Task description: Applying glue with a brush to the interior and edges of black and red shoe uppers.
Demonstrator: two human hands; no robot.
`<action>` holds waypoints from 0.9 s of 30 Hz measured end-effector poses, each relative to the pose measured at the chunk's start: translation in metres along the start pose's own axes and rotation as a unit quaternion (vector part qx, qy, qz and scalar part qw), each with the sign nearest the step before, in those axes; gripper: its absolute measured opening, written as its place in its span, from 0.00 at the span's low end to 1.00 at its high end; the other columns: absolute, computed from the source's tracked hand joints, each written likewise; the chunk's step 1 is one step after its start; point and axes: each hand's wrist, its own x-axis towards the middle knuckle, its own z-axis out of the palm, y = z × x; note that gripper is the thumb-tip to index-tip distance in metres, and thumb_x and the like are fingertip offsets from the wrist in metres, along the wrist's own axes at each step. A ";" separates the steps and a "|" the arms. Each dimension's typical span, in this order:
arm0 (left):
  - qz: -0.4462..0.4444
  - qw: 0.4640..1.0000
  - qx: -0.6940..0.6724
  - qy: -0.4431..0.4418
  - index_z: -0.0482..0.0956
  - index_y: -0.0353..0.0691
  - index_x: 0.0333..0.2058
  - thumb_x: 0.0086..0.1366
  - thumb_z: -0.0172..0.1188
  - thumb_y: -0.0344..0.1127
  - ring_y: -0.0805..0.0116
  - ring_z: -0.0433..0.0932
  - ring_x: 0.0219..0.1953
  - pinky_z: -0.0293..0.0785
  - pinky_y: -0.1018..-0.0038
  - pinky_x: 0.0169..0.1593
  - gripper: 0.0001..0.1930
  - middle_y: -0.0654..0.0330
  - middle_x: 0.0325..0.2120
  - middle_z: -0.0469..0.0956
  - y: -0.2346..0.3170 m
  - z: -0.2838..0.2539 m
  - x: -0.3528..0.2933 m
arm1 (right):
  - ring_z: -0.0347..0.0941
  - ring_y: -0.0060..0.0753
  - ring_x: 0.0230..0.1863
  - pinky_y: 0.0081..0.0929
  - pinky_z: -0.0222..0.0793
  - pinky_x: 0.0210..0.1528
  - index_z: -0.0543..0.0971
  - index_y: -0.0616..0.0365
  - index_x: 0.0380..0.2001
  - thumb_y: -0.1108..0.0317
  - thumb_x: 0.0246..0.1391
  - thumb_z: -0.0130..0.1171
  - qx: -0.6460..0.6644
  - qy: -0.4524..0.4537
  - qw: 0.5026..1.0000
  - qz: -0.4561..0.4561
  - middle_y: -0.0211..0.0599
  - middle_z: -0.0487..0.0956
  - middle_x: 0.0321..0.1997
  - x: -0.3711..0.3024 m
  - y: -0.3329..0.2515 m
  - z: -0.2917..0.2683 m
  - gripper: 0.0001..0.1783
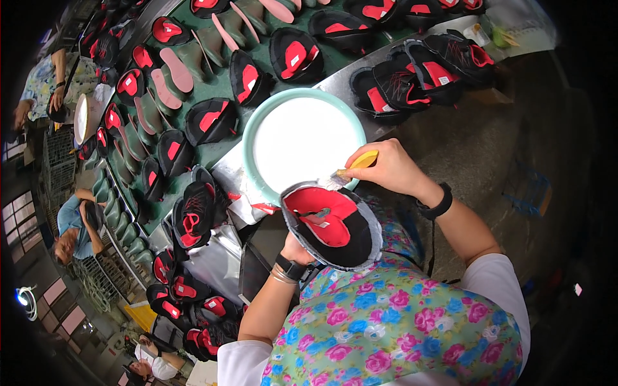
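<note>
Shoe (356,226): unfinished, black with a grey edge and bright red lining, its hollow facing up toward me, held before my flowered apron (393,321), at the near rim of a bowl (248,154).
Left hand (296,249): grasping the shoe from below on its left side; most of my fingers are hidden behind it.
Right hand (391,168): pinching the yellow handle of a small brush (364,159).
Bristles: coated white, at the shoe's far edge; I cannot tell whether they touch it.
Bowl: pale green, round, holding smooth white stuff (306,138).
Shoes beside the bowl: black laced ones (393,83) to the right, another (196,209) to the left.
Green table beyond: rows of black-and-red shoes (211,121) and pink insoles (176,69).
Far left: a person in blue (72,222) and another in a patterned top (40,80).
</note>
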 end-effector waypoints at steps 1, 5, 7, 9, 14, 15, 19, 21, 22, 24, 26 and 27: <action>0.016 0.996 0.077 0.039 0.63 0.34 0.58 0.68 0.45 0.49 0.50 0.71 0.55 0.66 0.53 0.59 0.28 0.46 0.55 0.69 0.005 -0.007 -0.002 | 0.80 0.28 0.27 0.22 0.73 0.32 0.82 0.63 0.28 0.66 0.43 0.69 -0.001 0.002 1.000 0.000 0.38 0.82 0.24 -0.002 0.001 -0.002 0.12; 0.073 0.988 0.092 0.103 0.65 0.33 0.57 0.67 0.47 0.43 0.51 0.72 0.53 0.69 0.53 0.57 0.24 0.46 0.54 0.71 0.012 -0.013 -0.007 | 0.80 0.34 0.24 0.25 0.73 0.31 0.82 0.63 0.25 0.63 0.43 0.67 -0.050 0.008 0.999 -0.004 0.41 0.80 0.21 -0.007 0.001 -0.003 0.12; 0.097 0.983 0.096 0.121 0.66 0.33 0.55 0.67 0.47 0.46 0.51 0.73 0.52 0.70 0.54 0.56 0.25 0.47 0.53 0.71 0.016 -0.017 -0.008 | 0.79 0.36 0.24 0.27 0.73 0.30 0.82 0.64 0.25 0.63 0.43 0.66 -0.064 0.007 0.998 -0.002 0.43 0.80 0.20 -0.005 0.002 -0.003 0.13; 0.106 0.983 0.097 0.119 0.67 0.33 0.54 0.68 0.47 0.47 0.51 0.73 0.52 0.70 0.54 0.55 0.24 0.47 0.52 0.72 0.020 -0.013 -0.013 | 0.79 0.40 0.24 0.29 0.73 0.30 0.81 0.65 0.23 0.62 0.43 0.65 -0.136 -0.002 0.991 0.014 0.44 0.80 0.20 0.001 0.002 -0.003 0.14; 0.146 0.986 0.081 -0.015 0.69 0.34 0.53 0.64 0.50 0.39 0.53 0.76 0.48 0.73 0.58 0.53 0.21 0.47 0.47 0.76 0.021 0.015 -0.026 | 0.79 0.35 0.23 0.29 0.72 0.28 0.81 0.68 0.23 0.60 0.44 0.66 -0.041 0.030 0.999 0.018 0.44 0.79 0.18 0.017 -0.024 -0.003 0.18; 0.177 0.978 0.109 0.026 0.71 0.34 0.49 0.63 0.52 0.38 0.54 0.77 0.46 0.74 0.59 0.53 0.19 0.47 0.44 0.77 0.022 0.007 -0.030 | 0.79 0.32 0.23 0.28 0.71 0.27 0.81 0.67 0.24 0.60 0.45 0.66 -0.051 0.044 0.997 0.023 0.43 0.79 0.18 0.017 -0.031 -0.001 0.17; 0.191 0.926 0.148 0.288 0.75 0.45 0.34 0.65 0.49 0.45 0.73 0.64 0.15 0.56 0.78 0.17 0.12 0.63 0.21 0.74 0.019 0.006 -0.024 | 0.77 0.23 0.22 0.24 0.69 0.26 0.82 0.66 0.25 0.62 0.47 0.67 -0.043 0.070 0.997 0.004 0.37 0.79 0.18 0.025 -0.031 0.025 0.15; 0.109 0.989 0.104 -0.010 0.77 0.41 0.38 0.66 0.50 0.50 0.65 0.78 0.40 0.76 0.66 0.45 0.18 0.58 0.36 0.78 0.041 -0.049 -0.041 | 0.75 0.21 0.20 0.22 0.68 0.25 0.81 0.67 0.25 0.63 0.47 0.66 -0.074 0.056 0.996 -0.013 0.35 0.79 0.17 0.023 -0.037 0.033 0.14; 0.080 0.987 0.107 -0.087 0.77 0.42 0.39 0.66 0.50 0.49 0.66 0.78 0.38 0.77 0.67 0.43 0.16 0.59 0.35 0.78 0.045 -0.051 -0.043 | 0.74 0.20 0.20 0.22 0.67 0.24 0.81 0.67 0.24 0.64 0.47 0.66 -0.074 0.050 0.996 -0.016 0.34 0.78 0.17 0.024 -0.032 0.036 0.14; 0.197 0.936 0.132 0.260 0.73 0.44 0.39 0.69 0.43 0.48 0.64 0.71 0.20 0.61 0.77 0.18 0.16 0.56 0.28 0.77 0.031 0.008 -0.051 | 0.72 0.18 0.19 0.19 0.65 0.23 0.80 0.66 0.24 0.66 0.49 0.65 -0.037 0.055 0.998 0.006 0.31 0.77 0.17 0.025 -0.029 0.034 0.12; 0.247 0.930 0.135 0.237 0.74 0.45 0.43 0.69 0.42 0.50 0.61 0.76 0.29 0.71 0.72 0.28 0.18 0.57 0.35 0.78 0.033 0.013 -0.076 | 0.71 0.17 0.20 0.16 0.63 0.22 0.79 0.65 0.25 0.68 0.51 0.64 0.040 0.069 0.997 0.021 0.30 0.76 0.19 0.023 -0.034 0.033 0.10; 0.281 0.922 0.136 0.229 0.73 0.45 0.46 0.69 0.42 0.50 0.61 0.76 0.36 0.72 0.68 0.36 0.18 0.58 0.39 0.78 0.037 0.014 -0.088 | 0.70 0.17 0.20 0.15 0.63 0.22 0.78 0.65 0.26 0.69 0.51 0.64 0.056 0.070 0.996 0.015 0.30 0.76 0.20 0.021 -0.037 0.032 0.09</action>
